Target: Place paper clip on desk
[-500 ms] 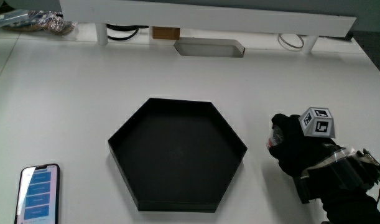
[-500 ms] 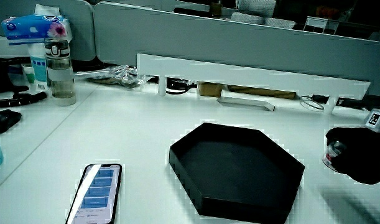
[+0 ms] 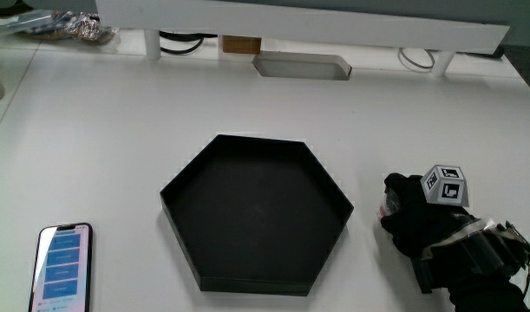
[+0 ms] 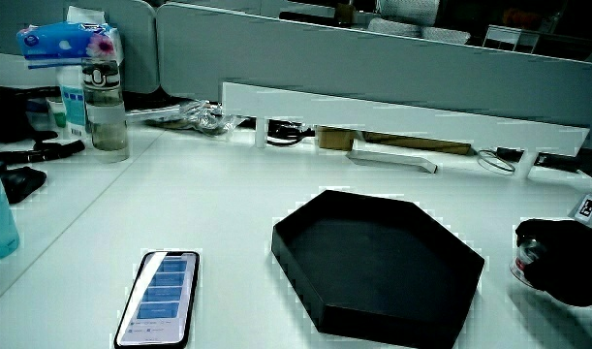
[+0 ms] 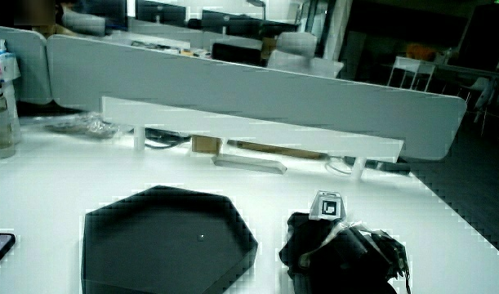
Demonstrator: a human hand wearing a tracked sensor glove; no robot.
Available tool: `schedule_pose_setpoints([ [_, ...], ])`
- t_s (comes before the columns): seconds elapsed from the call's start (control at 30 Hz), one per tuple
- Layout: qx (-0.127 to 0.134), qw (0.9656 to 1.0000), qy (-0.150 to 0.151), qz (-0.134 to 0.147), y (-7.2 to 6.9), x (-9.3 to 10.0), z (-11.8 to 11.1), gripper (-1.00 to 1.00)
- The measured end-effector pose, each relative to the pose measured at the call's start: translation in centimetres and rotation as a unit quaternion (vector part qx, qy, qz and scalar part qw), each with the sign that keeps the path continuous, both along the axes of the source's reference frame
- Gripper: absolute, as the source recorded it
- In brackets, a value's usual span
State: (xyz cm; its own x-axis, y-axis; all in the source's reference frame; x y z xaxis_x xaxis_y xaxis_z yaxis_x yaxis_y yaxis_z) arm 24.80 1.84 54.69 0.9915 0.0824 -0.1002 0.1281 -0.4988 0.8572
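The black gloved hand (image 3: 418, 218) rests on the white desk (image 3: 108, 156) beside the black hexagonal tray (image 3: 256, 284), with the patterned cube (image 3: 445, 185) on its back. Its fingers are curled around a small pale and reddish object (image 3: 387, 205), of which only a sliver shows at the fingertips nearest the tray. In a side view that object (image 4: 520, 258) looks like a small rounded piece touching or just above the desk. The hand (image 4: 567, 262) and hand (image 5: 331, 245) appear in both side views. I cannot make out a paper clip's shape.
A phone (image 3: 63, 269) with a lit screen lies at the table's edge nearest the person. A white shelf riser (image 3: 299, 22) stands near the partition, with cables and a rectangular desk opening (image 3: 301, 67) by it. A bottle (image 4: 106, 107) and tissues (image 4: 68, 41) stand farther off.
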Motion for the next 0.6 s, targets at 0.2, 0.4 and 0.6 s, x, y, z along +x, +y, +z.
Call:
schedule_pose_setpoints([
  [0.2,-0.009,0.9999,-0.004,0.008,1.0,0.0,1.0,0.00],
  [0.4,-0.025,0.9996,0.001,0.016,1.6,0.5,1.8,0.00],
  [0.6,-0.028,0.9995,0.000,0.015,1.5,0.6,1.6,0.00],
])
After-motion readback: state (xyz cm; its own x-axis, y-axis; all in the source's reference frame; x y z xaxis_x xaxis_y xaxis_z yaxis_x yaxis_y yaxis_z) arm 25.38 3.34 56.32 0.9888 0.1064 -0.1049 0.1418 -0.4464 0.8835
